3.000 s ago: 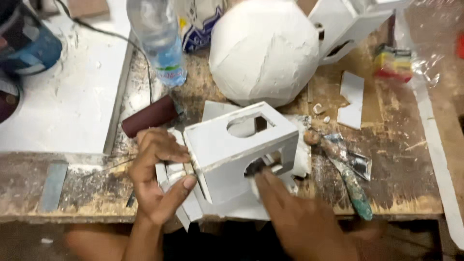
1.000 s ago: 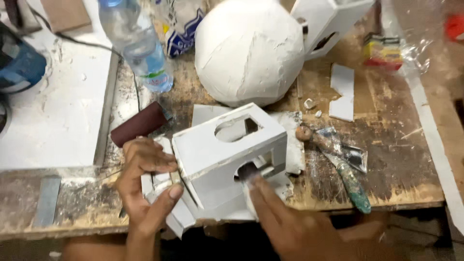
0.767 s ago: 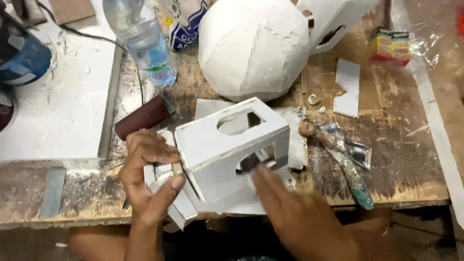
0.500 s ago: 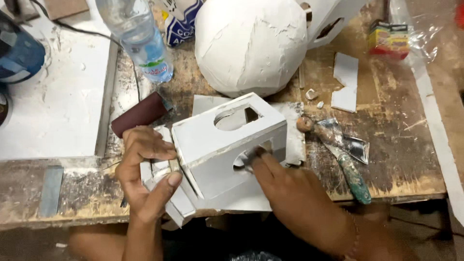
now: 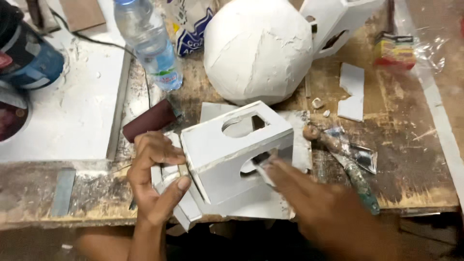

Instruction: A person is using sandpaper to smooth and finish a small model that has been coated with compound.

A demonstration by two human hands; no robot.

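Box: We see a white box [image 5: 227,159] with rounded cut-outs in its top and front faces sitting near the front edge of a worn wooden workbench [image 5: 411,169], on top of loose white board offcuts.
Left hand: The left hand [image 5: 154,179] grips the box's left wall, fingers curled over the edge and thumb pressed against the side, steadying it.
Right hand: The right hand [image 5: 319,203] is blurred with motion; its fingers close on a small pale tool or strip [image 5: 263,169] held at the box's front opening. We cannot tell just what the tool is.
Progress: We judge the box already assembled and coated white, with the openings cut. The edge of the front opening looks to be the part in hand. Rough, flaking edges along the top suggest finishing is left to do.
Behind the box: A large white plastered sphere [image 5: 258,48] sits just beyond, with another white cut-out box [image 5: 333,21] touching its right side.
Left of the box: A dark red sanding block [image 5: 147,126] lies close by; a clear plastic water bottle [image 5: 147,41] stands further back.
Right of the box: A paint-stained tool [image 5: 355,174] lies on crumpled foil.
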